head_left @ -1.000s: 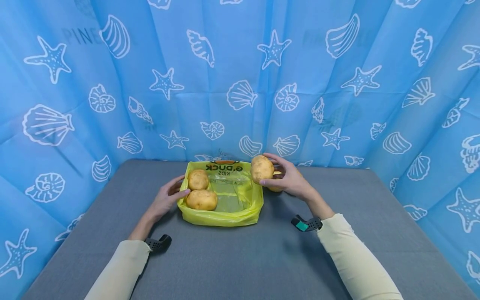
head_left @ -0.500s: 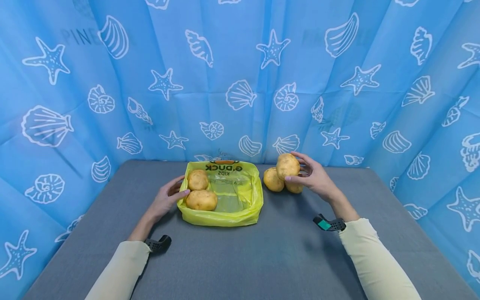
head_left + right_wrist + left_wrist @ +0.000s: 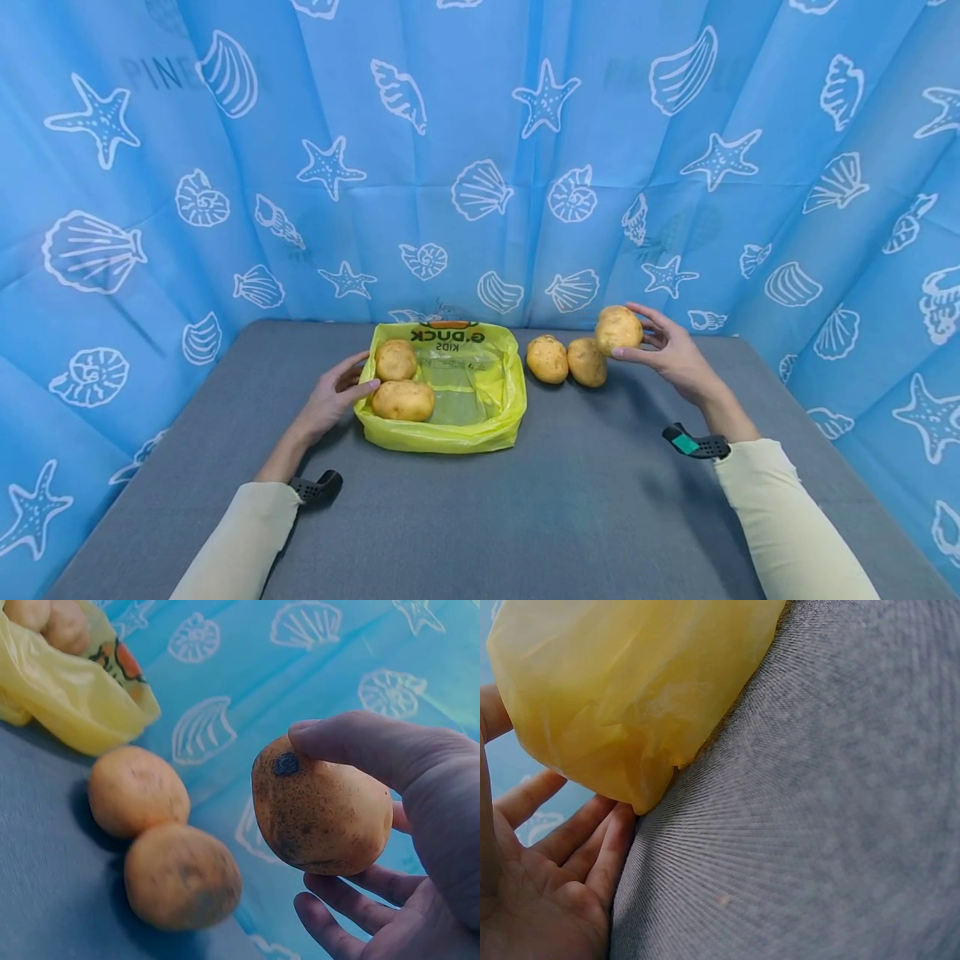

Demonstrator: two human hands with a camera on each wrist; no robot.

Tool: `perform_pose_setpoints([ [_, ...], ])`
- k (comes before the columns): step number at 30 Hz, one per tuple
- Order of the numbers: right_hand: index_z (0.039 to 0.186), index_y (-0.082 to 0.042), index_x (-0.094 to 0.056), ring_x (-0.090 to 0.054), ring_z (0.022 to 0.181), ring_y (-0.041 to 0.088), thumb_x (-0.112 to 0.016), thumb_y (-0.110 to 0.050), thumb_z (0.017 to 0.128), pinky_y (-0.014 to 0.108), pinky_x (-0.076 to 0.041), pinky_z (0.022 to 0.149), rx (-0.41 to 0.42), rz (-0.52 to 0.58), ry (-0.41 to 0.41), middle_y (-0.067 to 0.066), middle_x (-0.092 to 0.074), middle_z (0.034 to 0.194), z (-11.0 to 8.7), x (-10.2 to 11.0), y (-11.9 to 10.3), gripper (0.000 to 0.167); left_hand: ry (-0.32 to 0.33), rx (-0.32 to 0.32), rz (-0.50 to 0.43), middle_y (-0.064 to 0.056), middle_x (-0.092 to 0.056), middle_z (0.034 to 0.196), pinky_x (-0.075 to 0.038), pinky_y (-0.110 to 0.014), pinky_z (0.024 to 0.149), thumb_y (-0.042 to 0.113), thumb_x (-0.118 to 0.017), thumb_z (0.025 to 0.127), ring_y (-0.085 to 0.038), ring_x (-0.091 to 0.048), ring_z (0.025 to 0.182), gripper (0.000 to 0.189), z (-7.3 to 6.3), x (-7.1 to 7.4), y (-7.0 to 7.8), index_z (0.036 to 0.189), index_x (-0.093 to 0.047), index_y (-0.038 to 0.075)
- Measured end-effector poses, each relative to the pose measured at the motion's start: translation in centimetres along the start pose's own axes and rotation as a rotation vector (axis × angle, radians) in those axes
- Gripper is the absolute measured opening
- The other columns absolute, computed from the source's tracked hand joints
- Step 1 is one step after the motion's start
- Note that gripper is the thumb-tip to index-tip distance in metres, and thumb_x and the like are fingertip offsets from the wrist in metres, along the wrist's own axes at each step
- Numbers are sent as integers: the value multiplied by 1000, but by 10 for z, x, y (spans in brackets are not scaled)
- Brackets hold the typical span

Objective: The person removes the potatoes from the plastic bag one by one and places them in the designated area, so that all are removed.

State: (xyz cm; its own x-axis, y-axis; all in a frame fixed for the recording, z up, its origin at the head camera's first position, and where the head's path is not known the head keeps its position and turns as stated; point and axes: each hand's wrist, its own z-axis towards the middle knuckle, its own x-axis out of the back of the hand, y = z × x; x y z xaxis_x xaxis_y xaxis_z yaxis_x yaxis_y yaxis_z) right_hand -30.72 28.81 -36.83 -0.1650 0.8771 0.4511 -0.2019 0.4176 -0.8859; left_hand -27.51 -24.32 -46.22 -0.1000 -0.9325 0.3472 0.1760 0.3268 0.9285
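A yellow plastic bag [image 3: 442, 437] with its mouth spread wide stands on the table. Inside it, at the left, lie two potatoes [image 3: 403, 401]. My left hand [image 3: 330, 404] rests against the bag's left side, thumb at the rim; in the left wrist view its fairly straight fingers [image 3: 581, 832] touch the plastic. To the right, my right hand [image 3: 671, 354] holds a potato [image 3: 618, 330] above the table, between thumb and fingers. The right wrist view shows a dark patch on this held potato [image 3: 322, 810]. Two more potatoes [image 3: 547, 360] sit side by side right of the bag.
A grey cloth covers the table [image 3: 487, 525]. Close behind its far edge hangs a blue curtain [image 3: 480, 250] printed with shells and starfish. Each wrist wears a black strap [image 3: 697, 443].
My right hand has carried the potato rightward, away from the bag and past the two potatoes on the table, which now show fully. The left hand and the bag have stayed put.
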Motion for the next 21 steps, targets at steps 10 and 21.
perform_pose_setpoints([
  [10, 164, -13, -16, -41, 136, 45, -74, -25, 96, 41, -46, 99, -112, 18, -15, 30, -31, 155, 4, 17, 25, 90, -8, 9, -11, -29, -47, 147, -42, -55, 104, 27, -64, 101, -44, -48, 132, 67, 0, 0, 1, 157, -35, 4],
  [21, 163, -7, -15, -32, 140, 48, -73, -19, 96, 50, -48, 100, -173, 64, -97, 35, -23, 157, 6, 20, 56, 90, -10, 18, -18, -28, -47, 147, -41, -55, 105, 28, -65, 101, -43, -47, 133, 67, 0, 0, 1, 157, -35, 6],
])
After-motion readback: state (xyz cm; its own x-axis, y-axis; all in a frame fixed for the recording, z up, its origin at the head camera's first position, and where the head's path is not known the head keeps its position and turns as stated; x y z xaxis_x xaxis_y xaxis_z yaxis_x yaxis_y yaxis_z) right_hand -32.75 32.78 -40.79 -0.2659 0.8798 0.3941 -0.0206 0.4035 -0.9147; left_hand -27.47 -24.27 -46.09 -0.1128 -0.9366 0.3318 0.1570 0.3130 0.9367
